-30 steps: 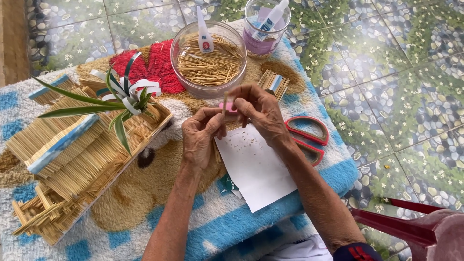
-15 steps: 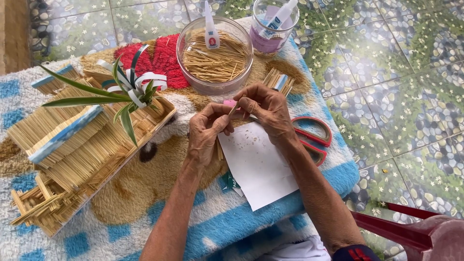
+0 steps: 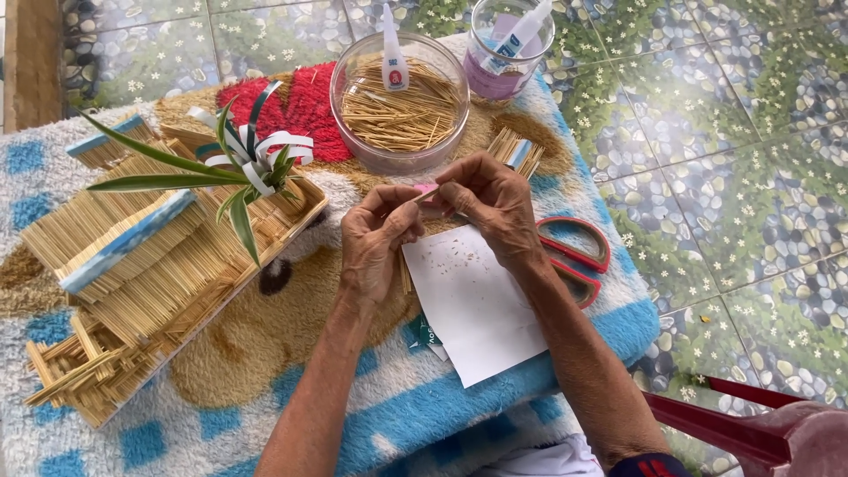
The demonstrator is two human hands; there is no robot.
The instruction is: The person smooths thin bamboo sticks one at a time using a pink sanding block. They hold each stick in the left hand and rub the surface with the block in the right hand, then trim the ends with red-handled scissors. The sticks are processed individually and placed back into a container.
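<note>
A flat stick model (image 3: 132, 265) with pale blue strips is seen at the left on a blue and white patterned cloth (image 3: 459, 415), and a green leafy sprig with white ribbon (image 3: 238, 163) is set on its far right part. A clear round bowl (image 3: 399, 104) of thin sticks is placed at the far centre, with a small white glue bottle (image 3: 393, 60) with a red label leaned in it. A clear cup (image 3: 511, 49) with a pink base is found far right, a white tube with a blue label inside. The left hand (image 3: 375, 238) is held over the cloth centre, fingers curled, thumb and forefinger pinched on a thin stick (image 3: 424, 196). The right hand (image 3: 495, 203) is met just to the right, fingertips closed on the same stick and a small pink piece (image 3: 427, 188); what the pink piece is cannot be told. The stick is held just above the far edge of a white paper sheet (image 3: 477, 305), flecked with bits. Red-handled scissors (image 3: 579, 261) are laid right of the sheet, partly under the right wrist.
</note>
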